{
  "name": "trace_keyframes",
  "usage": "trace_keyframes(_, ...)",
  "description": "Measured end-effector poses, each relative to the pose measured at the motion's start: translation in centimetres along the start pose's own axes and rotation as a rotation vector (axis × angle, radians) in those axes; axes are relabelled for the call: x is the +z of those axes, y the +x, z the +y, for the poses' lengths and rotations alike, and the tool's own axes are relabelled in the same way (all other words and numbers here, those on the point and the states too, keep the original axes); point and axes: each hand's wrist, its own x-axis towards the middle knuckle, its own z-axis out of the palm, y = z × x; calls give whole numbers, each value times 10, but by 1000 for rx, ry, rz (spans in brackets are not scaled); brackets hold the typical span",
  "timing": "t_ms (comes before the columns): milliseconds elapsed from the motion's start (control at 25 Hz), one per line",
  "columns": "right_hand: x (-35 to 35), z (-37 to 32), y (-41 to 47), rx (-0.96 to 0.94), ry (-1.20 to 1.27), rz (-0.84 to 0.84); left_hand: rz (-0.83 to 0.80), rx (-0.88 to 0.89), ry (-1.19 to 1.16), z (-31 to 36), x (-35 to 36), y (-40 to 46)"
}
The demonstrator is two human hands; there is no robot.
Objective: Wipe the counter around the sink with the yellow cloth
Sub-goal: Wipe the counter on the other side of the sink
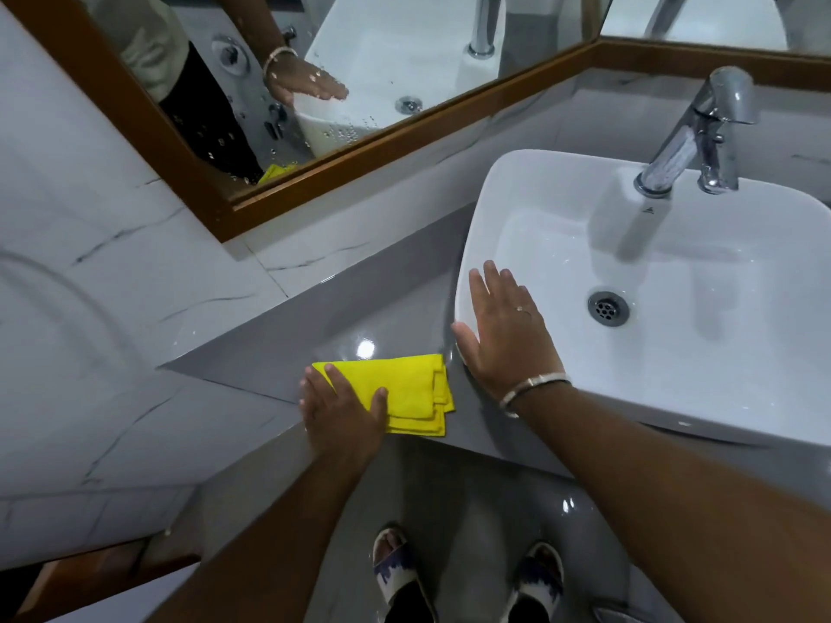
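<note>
A folded yellow cloth [407,391] lies on the grey counter [359,317] just left of the white sink [674,353]. My left hand [339,409] presses flat on the cloth's left part, fingers spread, near the counter's front edge. My right hand [503,332] rests flat and open on the sink's left rim, with a bracelet at the wrist and a ring on one finger. The cloth's right corner almost reaches the sink's base.
A chrome tap [694,137] stands at the back of the sink, and a drain [608,308] sits in the basin. A wood-framed mirror [314,83] runs along the marble wall behind the counter. My sandalled feet [467,577] stand on the grey floor below.
</note>
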Motion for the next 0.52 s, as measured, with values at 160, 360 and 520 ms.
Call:
trace_keyframes(160,28,-33,-15,-505,-102,-91,64,429,123,-48,-17,16)
trace_keyframes(360,88,-88,-6,-87,-231,-636,29,887,322,-85,-41,50)
trace_keyframes(520,83,-123,3,-72,-293,-576,-57,980,237,-77,-71,63)
